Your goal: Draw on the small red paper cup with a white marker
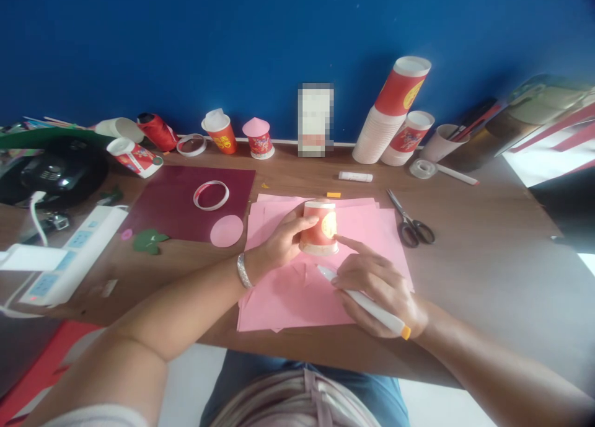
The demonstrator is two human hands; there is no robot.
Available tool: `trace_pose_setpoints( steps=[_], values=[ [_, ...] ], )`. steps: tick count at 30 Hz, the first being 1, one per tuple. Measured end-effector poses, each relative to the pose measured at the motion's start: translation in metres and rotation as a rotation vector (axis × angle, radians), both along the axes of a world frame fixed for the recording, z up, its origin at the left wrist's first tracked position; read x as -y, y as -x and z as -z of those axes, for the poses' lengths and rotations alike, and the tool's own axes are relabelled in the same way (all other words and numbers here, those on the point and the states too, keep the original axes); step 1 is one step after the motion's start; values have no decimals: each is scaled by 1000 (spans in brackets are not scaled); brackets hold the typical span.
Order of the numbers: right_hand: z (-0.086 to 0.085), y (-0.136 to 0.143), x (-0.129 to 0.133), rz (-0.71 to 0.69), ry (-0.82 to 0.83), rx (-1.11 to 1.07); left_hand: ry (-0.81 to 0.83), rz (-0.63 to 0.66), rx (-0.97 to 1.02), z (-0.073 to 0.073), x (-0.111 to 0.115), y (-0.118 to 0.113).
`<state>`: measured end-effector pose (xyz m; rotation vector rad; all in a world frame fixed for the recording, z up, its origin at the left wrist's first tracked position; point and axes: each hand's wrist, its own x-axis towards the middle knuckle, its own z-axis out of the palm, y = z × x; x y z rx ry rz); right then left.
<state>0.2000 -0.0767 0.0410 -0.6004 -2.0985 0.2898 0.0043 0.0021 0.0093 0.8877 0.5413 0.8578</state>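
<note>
My left hand [289, 233] is wrapped round a red paper cup [316, 228] with a yellow round emblem and pale bands at both ends. The cup is held upside down, its wider end low, over a stack of pink paper sheets [274, 309]. In my right hand [379, 284] lies a white pen [379, 312] with an orange end, slanting across the palm, its pale tip toward the cup. My right index finger stretches out to the cup's side by the emblem and appears to touch it. An orange cap [333, 194] lies behind the paper.
Scissors [411, 225] lie right of the paper, with a glue stick [356, 176] and tape roll [424, 168] behind. A tall cup stack [381, 132] leans by the wall. Left are a pink-roofed cup [259, 143], a maroon sheet [162, 198] and a power strip [77, 253].
</note>
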Motion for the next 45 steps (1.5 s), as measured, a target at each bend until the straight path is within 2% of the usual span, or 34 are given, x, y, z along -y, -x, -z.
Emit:
trace_pose_setpoints(
  steps=[4,8,17,24,45],
  values=[
    [0,1,0,-21,-14,-1,-32,7,-56,1,2,1],
    [1,0,-2,42,-69,-10,-29,-17,-80,5,2,2],
    [7,-2,-4,151,-89,1,-9,-14,-178,-3,3,0],
    [7,-2,-4,162,-114,22,47,34,-184,-2,4,2],
    [8,-2,-5,164,-118,52,23,31,-220,-1,4,1]
  ],
)
